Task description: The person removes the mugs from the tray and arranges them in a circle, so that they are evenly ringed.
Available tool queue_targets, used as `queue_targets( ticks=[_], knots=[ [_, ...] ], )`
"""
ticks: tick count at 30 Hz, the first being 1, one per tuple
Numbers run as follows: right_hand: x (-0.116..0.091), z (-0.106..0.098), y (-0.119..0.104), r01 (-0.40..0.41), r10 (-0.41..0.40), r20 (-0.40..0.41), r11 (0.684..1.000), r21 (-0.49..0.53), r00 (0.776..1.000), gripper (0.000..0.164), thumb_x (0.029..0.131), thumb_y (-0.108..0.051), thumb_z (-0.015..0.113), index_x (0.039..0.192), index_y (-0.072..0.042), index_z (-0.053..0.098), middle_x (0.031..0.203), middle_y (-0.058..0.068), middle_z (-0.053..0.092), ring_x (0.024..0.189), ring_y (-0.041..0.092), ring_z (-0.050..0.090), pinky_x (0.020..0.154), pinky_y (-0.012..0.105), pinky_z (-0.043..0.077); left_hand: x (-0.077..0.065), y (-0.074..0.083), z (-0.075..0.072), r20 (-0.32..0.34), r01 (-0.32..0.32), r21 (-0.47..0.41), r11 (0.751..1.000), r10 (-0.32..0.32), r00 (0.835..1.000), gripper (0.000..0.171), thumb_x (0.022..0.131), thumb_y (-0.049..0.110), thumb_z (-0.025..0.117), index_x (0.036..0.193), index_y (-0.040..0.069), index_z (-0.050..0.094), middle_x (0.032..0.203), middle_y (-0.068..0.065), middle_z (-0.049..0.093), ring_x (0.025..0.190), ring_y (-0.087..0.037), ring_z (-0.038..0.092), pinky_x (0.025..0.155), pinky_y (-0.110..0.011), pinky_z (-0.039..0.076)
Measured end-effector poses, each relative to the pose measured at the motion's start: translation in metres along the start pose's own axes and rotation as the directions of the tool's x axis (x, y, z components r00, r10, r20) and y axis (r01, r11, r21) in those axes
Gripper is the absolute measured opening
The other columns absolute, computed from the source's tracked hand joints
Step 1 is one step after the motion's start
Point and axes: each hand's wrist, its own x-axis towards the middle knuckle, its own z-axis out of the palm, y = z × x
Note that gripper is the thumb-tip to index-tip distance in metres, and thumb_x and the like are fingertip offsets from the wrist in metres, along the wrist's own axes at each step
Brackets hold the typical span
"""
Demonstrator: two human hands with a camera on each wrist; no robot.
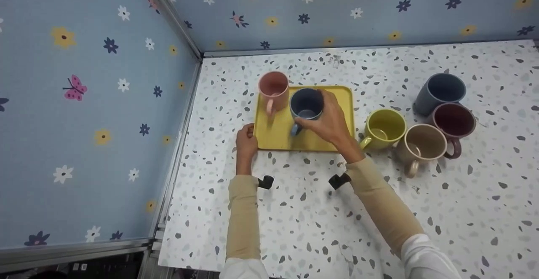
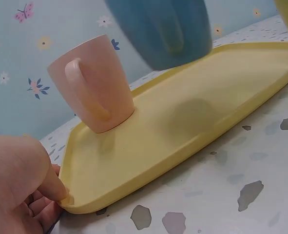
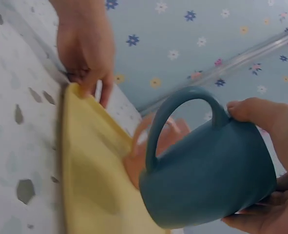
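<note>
My right hand (image 1: 330, 121) holds a blue mug (image 3: 212, 170) by its rim and side, its thumb near the top of the handle. The mug's base hangs above a yellow tray (image 1: 273, 138), and a shadow falls on the tray below it in the left wrist view. At the tray's near left corner, my left hand (image 2: 19, 180) pinches the edge, thumb over the rim and fingers curled beneath. A pink mug (image 2: 97, 85) stands upright at the tray's far left, its handle toward me.
Right of the tray stand a yellow-green mug (image 1: 385, 129), a beige mug (image 1: 421, 144), a maroon mug (image 1: 454, 121) and another blue mug (image 1: 440, 93), grouped close together. Flowered panels (image 1: 286, 13) border the speckled table (image 1: 303, 228) at the back and left.
</note>
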Motion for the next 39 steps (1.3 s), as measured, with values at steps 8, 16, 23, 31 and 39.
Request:
queue_targets(
  ticks=[8, 16, 23, 31, 39],
  knots=[
    [0.01, -0.04, 0.005, -0.165, 0.161, -0.067, 0.985, -0.058, 0.985, 0.099, 0.063, -0.045, 0.085, 0.137, 0.003, 0.04, 0.132, 0.02, 0.049, 0.12, 0.032, 0.049, 0.104, 0.044, 0.04, 0.0, 0.001, -0.001, 0.006, 0.015, 0.022, 1.0, -0.015, 1.0, 0.039, 0.093, 0.005, 0.044, 0.13, 0.006, 0.056, 0.12, -0.014, 0.057, 0.111, -0.025, 0.053, 0.099, -0.035, 0.043],
    [0.018, -0.073, 0.014, -0.372, 0.363, -0.115, 0.925, -0.078, 0.925, 0.105, 0.064, -0.047, 0.083, 0.141, 0.001, 0.032, 0.137, 0.019, 0.042, 0.125, 0.031, 0.046, 0.108, 0.041, 0.038, 0.0, 0.002, -0.001, 0.01, 0.035, 0.017, 0.999, -0.035, 0.999, 0.04, 0.092, 0.003, 0.042, 0.13, 0.006, 0.056, 0.118, -0.013, 0.055, 0.107, -0.023, 0.05, 0.098, -0.036, 0.041],
    [0.022, -0.095, 0.024, -0.468, 0.45, -0.153, 0.875, -0.119, 0.88, 0.106, 0.063, -0.054, 0.081, 0.14, -0.001, 0.029, 0.137, 0.018, 0.038, 0.124, 0.03, 0.044, 0.107, 0.041, 0.038, 0.0, 0.001, 0.0, 0.015, 0.043, -0.004, 0.999, -0.043, 0.999, 0.042, 0.092, 0.002, 0.04, 0.13, 0.007, 0.055, 0.119, -0.012, 0.054, 0.107, -0.021, 0.049, 0.098, -0.036, 0.042],
    [0.025, -0.109, 0.041, -0.538, 0.518, -0.157, 0.83, -0.144, 0.841, 0.112, 0.062, -0.059, 0.079, 0.14, 0.001, 0.025, 0.14, 0.021, 0.035, 0.126, 0.034, 0.041, 0.11, 0.044, 0.034, -0.001, -0.001, 0.0, 0.011, 0.05, -0.023, 0.998, -0.05, 0.999, 0.04, 0.092, 0.002, 0.043, 0.13, 0.006, 0.056, 0.117, -0.012, 0.055, 0.107, -0.022, 0.051, 0.097, -0.035, 0.043],
    [0.026, -0.112, 0.056, -0.569, 0.548, -0.154, 0.802, -0.181, 0.822, 0.114, 0.064, -0.059, 0.077, 0.141, 0.004, 0.021, 0.14, 0.025, 0.032, 0.128, 0.038, 0.039, 0.111, 0.047, 0.032, -0.002, 0.0, -0.002, 0.023, 0.044, -0.015, 0.999, -0.044, 0.999, 0.042, 0.092, 0.002, 0.041, 0.132, 0.006, 0.054, 0.12, -0.013, 0.054, 0.11, -0.023, 0.051, 0.099, -0.035, 0.042]
  ],
)
